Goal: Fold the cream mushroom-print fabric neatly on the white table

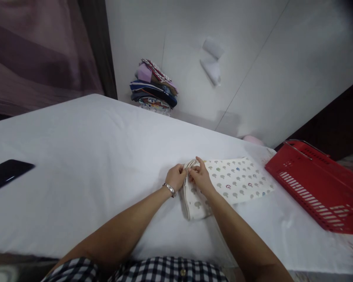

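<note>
A folded white cloth [238, 178] printed with small grey and coloured mushroom shapes lies on the white-covered table in front of me. Its left end is gathered in layers and lifted a little. My left hand [176, 177] pinches the layered edge from the left, a silver bracelet on its wrist. From the other side, my right hand [200, 177] pinches the same edge close to the left fingers, its index finger stretched up. The fingertips partly hide the edge between them. The right forearm crosses over the near part of the cloth.
A red plastic basket [314, 188] stands at the table's right end. A dark flat object, perhaps a phone or tablet [8, 174], lies at the left. Beyond the white table [85, 164], a stack of folded clothes [154, 88] and a white crumpled item [211, 64] lie on the floor.
</note>
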Demonstrator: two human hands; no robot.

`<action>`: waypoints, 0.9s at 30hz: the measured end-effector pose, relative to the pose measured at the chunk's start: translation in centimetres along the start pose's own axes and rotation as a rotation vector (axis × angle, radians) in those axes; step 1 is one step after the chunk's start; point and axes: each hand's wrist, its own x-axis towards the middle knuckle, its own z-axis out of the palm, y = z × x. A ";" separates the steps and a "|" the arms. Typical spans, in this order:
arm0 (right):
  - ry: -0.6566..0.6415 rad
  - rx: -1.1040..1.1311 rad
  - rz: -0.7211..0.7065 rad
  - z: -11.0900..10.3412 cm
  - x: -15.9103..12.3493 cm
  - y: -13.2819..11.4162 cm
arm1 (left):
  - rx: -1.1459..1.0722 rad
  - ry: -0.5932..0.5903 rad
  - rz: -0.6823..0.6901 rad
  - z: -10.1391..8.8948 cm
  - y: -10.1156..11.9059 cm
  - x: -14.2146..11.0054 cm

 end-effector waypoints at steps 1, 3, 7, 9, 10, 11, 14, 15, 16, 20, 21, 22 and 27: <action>-0.002 0.014 -0.006 0.1 0.1 -0.1 | 0.008 -0.002 0.009 -0.1 0.1 0.0; -0.007 0.020 -0.006 0.3 0.2 -0.1 | 0.019 -0.009 0.028 -0.3 0.1 -0.1; 0.013 0.025 -0.020 0.4 0.3 0.0 | -0.054 -0.037 0.020 -0.4 -0.1 0.0; 0.030 0.045 -0.025 0.4 0.2 0.1 | -0.175 -0.068 -0.054 -0.3 -0.1 0.1; 0.038 0.056 -0.023 0.3 0.2 0.2 | -0.252 -0.086 -0.110 -0.2 -0.1 0.1; 0.042 0.066 -0.020 0.3 0.2 0.3 | -0.332 -0.108 -0.165 -0.1 -0.1 0.1; 0.041 0.094 -0.023 0.3 0.2 0.3 | -0.498 -0.161 -0.246 0.1 -0.1 0.2; 0.039 0.103 -0.025 0.2 0.2 0.3 | -0.514 -0.168 -0.245 0.1 -0.1 0.2; 0.040 0.111 -0.026 0.2 0.2 0.3 | -0.516 -0.167 -0.239 0.1 -0.1 0.2; 0.057 0.118 -0.029 -0.1 -0.1 0.1 | -0.498 -0.138 -0.237 0.2 -0.2 0.1; 0.062 0.113 -0.033 -0.2 -0.2 0.1 | -0.489 -0.131 -0.234 0.2 -0.2 0.1; 0.068 0.103 -0.038 -0.3 -0.2 0.1 | -0.477 -0.122 -0.229 0.2 -0.2 0.1; 0.076 0.067 -0.019 -0.2 0.0 0.2 | -0.475 -0.084 -0.223 0.4 -0.2 0.0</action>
